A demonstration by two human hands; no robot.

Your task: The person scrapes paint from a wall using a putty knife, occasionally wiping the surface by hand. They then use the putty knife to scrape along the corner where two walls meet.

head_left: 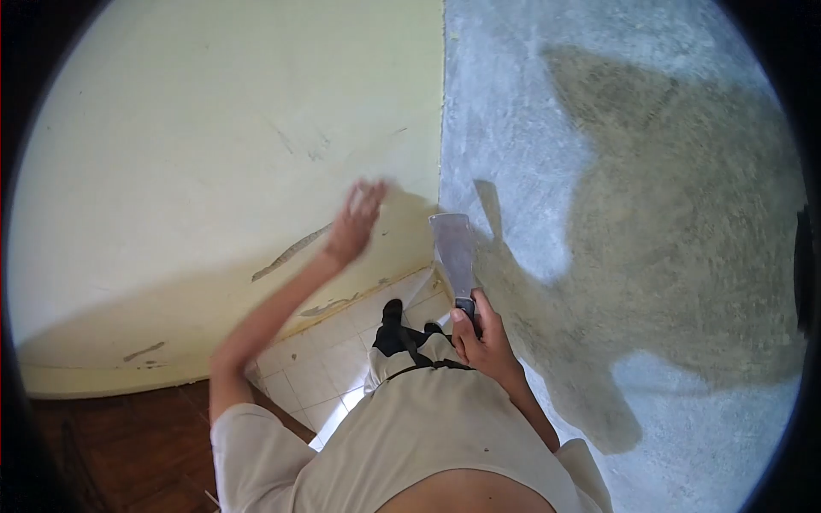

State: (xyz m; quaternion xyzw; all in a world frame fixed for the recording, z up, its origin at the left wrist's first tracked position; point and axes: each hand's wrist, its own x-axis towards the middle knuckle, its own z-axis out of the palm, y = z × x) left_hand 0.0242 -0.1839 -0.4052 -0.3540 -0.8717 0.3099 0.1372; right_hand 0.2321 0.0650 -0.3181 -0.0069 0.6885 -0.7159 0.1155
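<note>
My right hand (489, 344) is closed around the black handle of a putty knife (456, 248). Its wide, flat metal blade points up, close to the corner where the two walls meet. On the other side, my left hand (357, 221) is raised in front of the yellow wall (214, 128), blurred by motion, with its fingers loosely apart and nothing visible in them. Just below that hand, a long strip of peeled paint (291, 252) shows grey on the yellow wall. To the right, the bluish-grey wall (513, 94) has a rough, scraped-looking surface.
White floor tiles (312, 376) lie below, around my dark shoes (392, 312). Brown wooden boards (137, 440) are at the lower left. More chipped patches (329, 306) mark the yellow wall's base. My shadow (676, 214) falls across the grey wall.
</note>
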